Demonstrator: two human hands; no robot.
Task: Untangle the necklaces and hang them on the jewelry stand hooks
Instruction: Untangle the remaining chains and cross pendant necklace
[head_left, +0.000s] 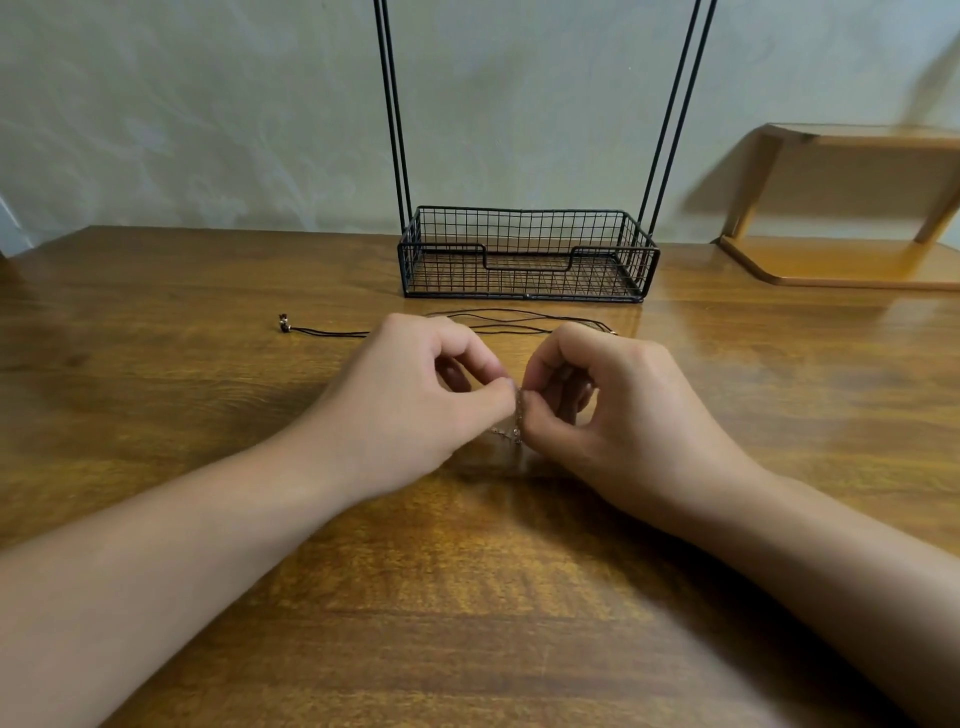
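Rose-gold fine chain pinched between left hand and right hand, fingers curled; light, limp, kink-prone. Black cord necklace laid at 12 o'clock, jewelry stand beyond.

Fine chain pinched; black cord flat.

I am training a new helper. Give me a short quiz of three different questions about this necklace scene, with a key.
1. True or false: both hands pinch the thin chain.
2. Where does the black cord necklace lie? A) inside the wire basket B) on the table before the basket C) on the wooden shelf
3. Fill in: the jewelry stand has a wire ____ at its base.

Key: 1 true: left hand and right hand both pinch it. 2 B. 3 basket.
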